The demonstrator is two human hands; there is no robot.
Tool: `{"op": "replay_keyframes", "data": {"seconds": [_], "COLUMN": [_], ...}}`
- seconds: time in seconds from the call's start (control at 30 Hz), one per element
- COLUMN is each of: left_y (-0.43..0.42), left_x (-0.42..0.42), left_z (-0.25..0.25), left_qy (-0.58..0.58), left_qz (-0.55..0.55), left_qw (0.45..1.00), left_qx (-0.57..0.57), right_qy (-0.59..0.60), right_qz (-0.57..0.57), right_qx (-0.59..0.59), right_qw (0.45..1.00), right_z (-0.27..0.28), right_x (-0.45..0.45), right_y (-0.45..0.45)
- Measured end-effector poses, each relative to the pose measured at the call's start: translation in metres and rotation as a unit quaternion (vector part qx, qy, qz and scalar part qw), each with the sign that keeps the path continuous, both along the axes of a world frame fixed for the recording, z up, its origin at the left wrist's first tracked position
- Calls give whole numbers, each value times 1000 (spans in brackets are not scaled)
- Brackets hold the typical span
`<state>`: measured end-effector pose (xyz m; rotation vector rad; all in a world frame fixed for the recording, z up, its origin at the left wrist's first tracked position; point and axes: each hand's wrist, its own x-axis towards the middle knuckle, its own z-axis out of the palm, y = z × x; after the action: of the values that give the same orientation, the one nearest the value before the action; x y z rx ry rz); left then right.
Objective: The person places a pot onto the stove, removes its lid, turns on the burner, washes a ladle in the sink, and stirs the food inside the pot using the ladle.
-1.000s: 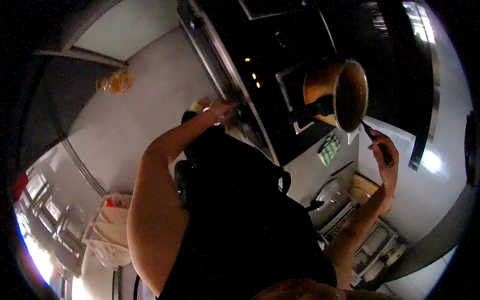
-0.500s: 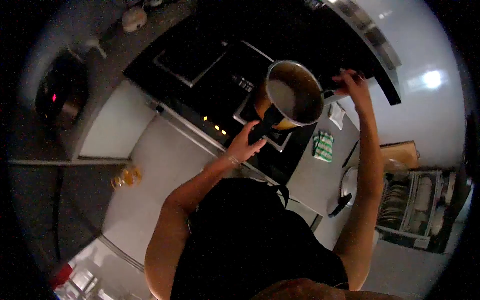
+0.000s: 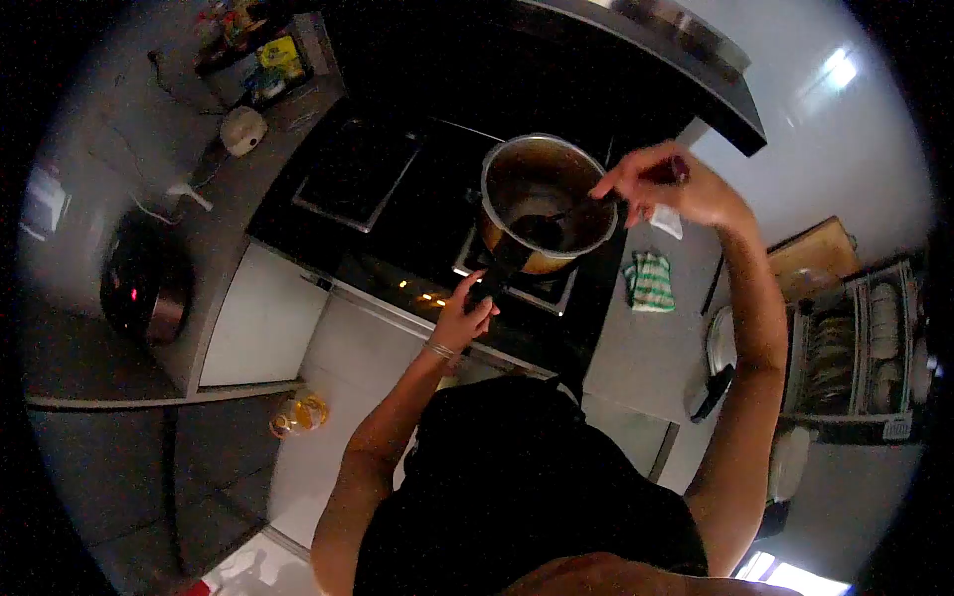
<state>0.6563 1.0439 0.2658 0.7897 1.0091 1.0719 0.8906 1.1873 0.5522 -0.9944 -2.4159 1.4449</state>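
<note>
A metal pressure cooker pot (image 3: 497,194) stands over the right burner of the black stove, its mouth facing me. My left hand (image 3: 464,313) is wrapped round the pot's black handle (image 3: 487,286) at the near side. Over the right rim, my right hand (image 3: 676,184) grips a dark ladle (image 3: 542,230), whose rounded head is down inside the pot. The ladle's reddish grip end pokes out by the fingers. Little of the pot's contents can be made out in the dim light.
A green-and-white checked cloth (image 3: 650,282) lies on the right counter, near a lid (image 3: 721,338) with a black handle. Further right are a dish rack (image 3: 845,348) and a cutting board (image 3: 815,258). A range hood (image 3: 686,74) hangs above. Bottles (image 3: 298,412) stand low left.
My right hand has moved left over the pot, bringing the ladle's head down into it. My left hand stays on the handle. The view has shifted and turned slightly.
</note>
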Motion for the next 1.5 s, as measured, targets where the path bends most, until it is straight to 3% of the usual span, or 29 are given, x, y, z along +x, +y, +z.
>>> {"op": "replay_keyframes", "data": {"seconds": [0.07, 0.17, 0.3, 0.43, 0.53, 0.73, 0.87, 1.1, 1.2, 1.4, 1.5], "left_y": [-1, 0, 3, 6, 7, 8, 9, 8, 10, 9, 9], "left_x": [1, 5, 11, -1, -6, -8, -7, -6, -11, -9, -6], "left_z": [1, 7, 5, 6, 18, 17, 8, 5, 5, 8, 16], "left_qy": [-11, 13, 23, 44, 52, 32, 52, 65, 37, 64, 55], "left_qz": [2, 24, 76, 63, 49, 51, 51, 67, 37, 37, 50], "left_qw": [1000, 1000, 996, 996, 995, 995, 995, 994, 998, 996, 995], "left_qx": [6, -15, -28, -49, -70, -75, -66, -64, -43, -50, -67], "right_qy": [-25, 24, -24, -48, -147, -162, -3, -89, -59, 101, 153], "right_qz": [-69, -13, 97, 152, 190, 126, 12, -117, -168, -191, -217], "right_qx": [-5, 80, 212, 236, 288, 173, 119, 100, 59, -71, -67], "right_qw": [997, 996, 972, 958, 927, 963, 993, 984, 982, 974, 962], "right_z": [-1, -32, -48, -75, -57, -15, -11, -16, -26, -53, -60], "right_x": [9, 8, -9, -7, -7, -9, 10, 16, 22, 12, -1], "right_y": [9, 23, 31, 43, 37, 13, 31, 42, 50, 62, 59]}}
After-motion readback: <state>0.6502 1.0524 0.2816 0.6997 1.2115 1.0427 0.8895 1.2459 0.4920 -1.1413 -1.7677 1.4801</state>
